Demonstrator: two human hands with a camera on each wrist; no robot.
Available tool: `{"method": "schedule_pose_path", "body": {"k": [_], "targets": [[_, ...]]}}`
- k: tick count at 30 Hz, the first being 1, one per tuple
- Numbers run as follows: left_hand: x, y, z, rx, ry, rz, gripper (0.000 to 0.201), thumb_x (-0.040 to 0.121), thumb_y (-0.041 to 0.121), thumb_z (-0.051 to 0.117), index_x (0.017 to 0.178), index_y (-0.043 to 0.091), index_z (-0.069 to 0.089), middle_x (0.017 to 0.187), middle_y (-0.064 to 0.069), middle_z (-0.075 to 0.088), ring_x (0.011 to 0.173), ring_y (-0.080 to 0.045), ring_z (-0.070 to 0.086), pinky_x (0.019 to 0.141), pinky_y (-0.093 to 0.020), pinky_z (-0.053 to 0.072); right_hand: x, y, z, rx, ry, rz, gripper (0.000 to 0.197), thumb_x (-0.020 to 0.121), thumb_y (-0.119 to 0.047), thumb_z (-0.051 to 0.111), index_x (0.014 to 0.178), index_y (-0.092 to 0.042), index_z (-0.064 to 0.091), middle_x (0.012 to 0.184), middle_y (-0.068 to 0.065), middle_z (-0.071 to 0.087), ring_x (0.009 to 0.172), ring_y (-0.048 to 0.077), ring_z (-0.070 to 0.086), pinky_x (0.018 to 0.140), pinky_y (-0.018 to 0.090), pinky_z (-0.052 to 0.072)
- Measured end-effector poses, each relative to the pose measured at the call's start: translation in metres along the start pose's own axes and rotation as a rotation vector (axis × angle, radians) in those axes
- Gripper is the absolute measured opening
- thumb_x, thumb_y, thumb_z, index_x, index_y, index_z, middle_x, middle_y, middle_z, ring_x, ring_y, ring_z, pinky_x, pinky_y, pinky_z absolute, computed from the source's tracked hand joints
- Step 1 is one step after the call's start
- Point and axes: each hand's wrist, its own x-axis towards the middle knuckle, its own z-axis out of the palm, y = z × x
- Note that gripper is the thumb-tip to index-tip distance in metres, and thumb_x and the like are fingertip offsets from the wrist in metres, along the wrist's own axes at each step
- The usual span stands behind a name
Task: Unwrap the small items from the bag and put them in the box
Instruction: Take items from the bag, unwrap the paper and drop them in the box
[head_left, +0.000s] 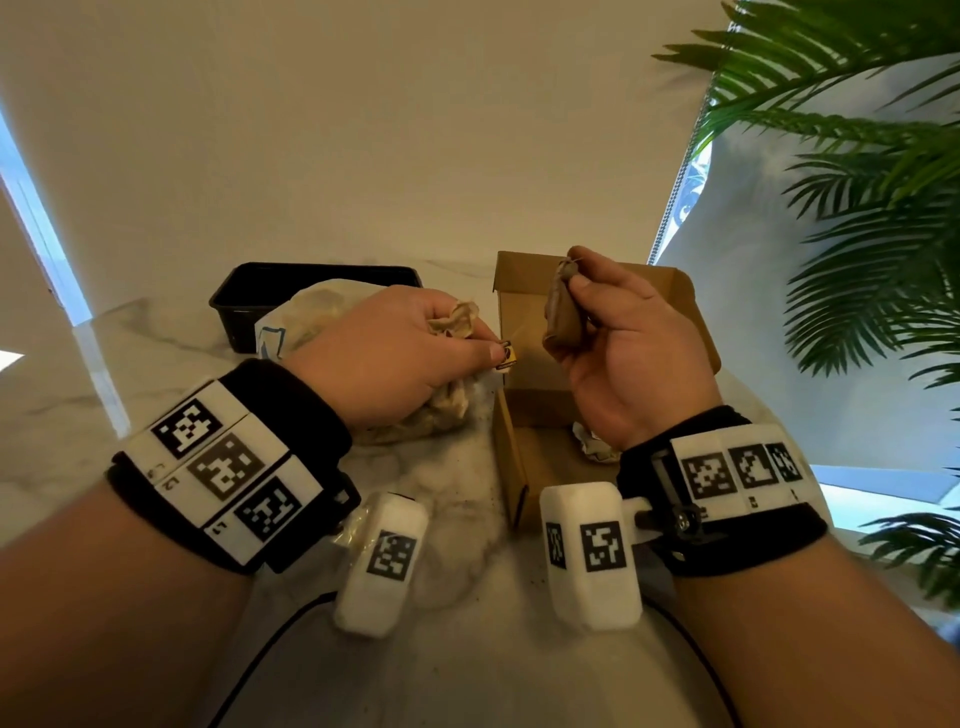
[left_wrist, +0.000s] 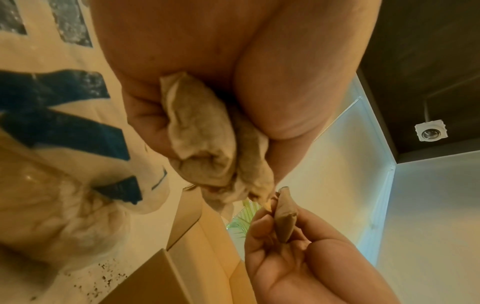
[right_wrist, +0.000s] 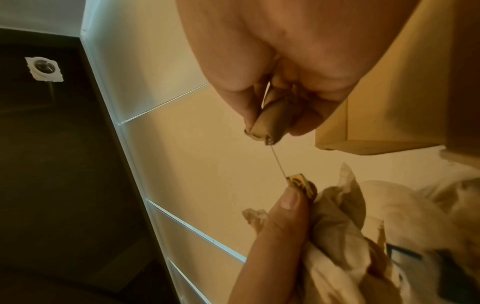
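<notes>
Head view shows a person working over a marble table, both wrists strapped with marker-tagged bands. The right hand is raised above an open cardboard box, its thumb and fingers pinching a brown tea bag that hangs upright over the box's interior. A thin string, clear in the right wrist view, runs taut from the tea bag's lower end to a small yellow-and-black paper tag. The left hand pinches that tag between thumb and forefinger just left of the box's near wall, while its remaining fingers curl round a crumpled tan wrapper. Left wrist view shows the wrapper bunched against the palm. Beneath and behind the left hand lies a pale plastic bag printed with blue lettering, resting on the table just beside the box. A black plastic tray stands behind the bag, against the wall. A crumpled scrap of pale paper sits on the box's floor near the right wrist. Green palm fronds fill the right edge of the scene.
</notes>
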Motion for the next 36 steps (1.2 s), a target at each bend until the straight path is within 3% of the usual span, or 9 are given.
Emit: {"method": "schedule_pose_path", "body": {"k": [8,12,15,17,19,24,28,32,36], "targets": [[0.001,0.001,0.0,-0.105,0.045,-0.009,0.009,0.087,0.031,0.077,0.086,0.023,0.077,0.066,0.006,0.072,0.054,-0.004,0.061,0.049,-0.013,0.047,0.002,0.002,-0.004,-0.221,0.036,-0.052,0.019,0.094,-0.006,0.063,0.105,-0.019,0.072,0.093,0.0,0.077,0.084,0.013,0.074,0.072,0.034,0.06],[0.001,0.002,0.005,-0.127,0.036,0.002,0.01,0.087,0.035,0.077,0.083,0.026,0.076,0.07,0.002,0.074,0.054,-0.007,0.061,0.051,-0.018,0.047,-0.004,0.005,-0.005,-0.508,-0.081,-0.06,0.017,0.092,-0.011,0.067,0.097,-0.025,0.074,0.09,-0.005,0.077,0.079,0.009,0.073,0.065,0.022,0.055],[0.005,-0.002,0.007,-0.149,0.109,-0.031,0.013,0.088,0.035,0.076,0.078,0.027,0.074,0.059,0.014,0.068,0.053,0.004,0.058,0.057,-0.02,0.044,-0.005,0.007,0.0,-0.464,-0.171,0.001,0.018,0.09,-0.005,0.067,0.093,-0.021,0.076,0.091,0.002,0.078,0.082,0.017,0.073,0.073,0.032,0.058],[0.007,-0.004,0.008,-0.171,0.133,-0.048,0.014,0.088,0.034,0.076,0.077,0.026,0.073,0.055,0.016,0.065,0.049,0.004,0.057,0.058,-0.022,0.043,-0.005,0.008,0.001,-0.448,-0.186,0.009,0.019,0.09,-0.004,0.067,0.09,-0.02,0.077,0.092,0.006,0.078,0.084,0.022,0.071,0.082,0.044,0.056],[0.007,-0.005,0.009,-0.158,0.128,-0.042,0.014,0.088,0.035,0.076,0.076,0.027,0.073,0.054,0.018,0.064,0.049,0.005,0.057,0.056,-0.021,0.041,-0.006,0.007,0.0,-0.469,-0.215,-0.005,0.017,0.089,-0.006,0.069,0.091,-0.021,0.078,0.093,0.006,0.078,0.085,0.022,0.072,0.085,0.046,0.055],[0.006,-0.004,0.01,-0.129,0.113,-0.024,0.014,0.087,0.037,0.077,0.078,0.027,0.074,0.064,0.011,0.07,0.057,0.005,0.061,0.05,-0.009,0.042,-0.011,-0.005,-0.005,-0.592,-0.302,-0.063,0.023,0.084,-0.002,0.073,0.1,-0.018,0.072,0.087,-0.002,0.076,0.076,0.01,0.073,0.062,0.02,0.055],[0.004,-0.002,0.012,-0.114,0.107,-0.063,0.015,0.087,0.041,0.076,0.084,0.026,0.076,0.08,0.004,0.076,0.067,-0.003,0.066,0.05,-0.005,0.043,-0.004,-0.013,-0.008,-0.543,-0.156,-0.06,0.034,0.086,0.005,0.068,0.111,-0.018,0.064,0.084,-0.001,0.076,0.08,0.016,0.075,0.064,0.027,0.057],[0.0,0.001,0.01,0.1,-0.134,-0.082,0.025,0.083,0.048,0.077,0.092,0.024,0.074,0.08,0.002,0.073,0.071,-0.015,0.069,0.058,-0.025,0.051,0.007,-0.036,-0.003,-0.764,-0.12,-0.045,0.029,0.089,0.0,0.067,0.106,-0.022,0.071,0.095,0.004,0.073,0.091,0.025,0.074,0.074,0.036,0.061],[-0.004,0.005,0.015,0.306,-0.275,-0.112,0.033,0.083,0.055,0.075,0.093,0.024,0.067,0.084,0.001,0.069,0.075,-0.015,0.064,0.062,-0.029,0.046,0.018,-0.055,0.014,-1.349,-0.249,-0.012,0.015,0.089,-0.015,0.069,0.089,-0.029,0.073,0.09,-0.005,0.073,0.084,0.012,0.069,0.063,0.024,0.051]]}}
